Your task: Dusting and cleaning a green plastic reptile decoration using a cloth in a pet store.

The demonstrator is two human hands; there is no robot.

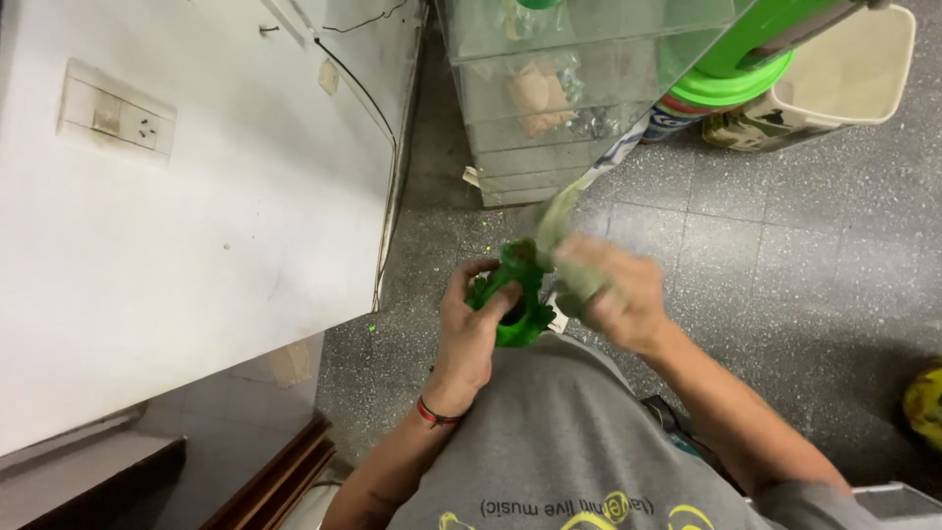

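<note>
My left hand [469, 329] grips a bright green ring-shaped plastic part [521, 294] with a toothed rim, held in front of my grey shirt. My right hand [618, 294] is closed on a pale grey-green cloth [569, 250] pressed against the top right of that part. The right hand and the cloth are blurred by motion. A red and black band sits on my left wrist. Small green flecks lie on the speckled grey floor [785, 255] below the hands.
A white wall [196, 226] with a switch plate [118, 116] runs along the left. Ahead stands a clear plastic drawer unit [559, 108] with things inside. Green round lids [736, 83] and a cream bin [844, 79] sit at the upper right.
</note>
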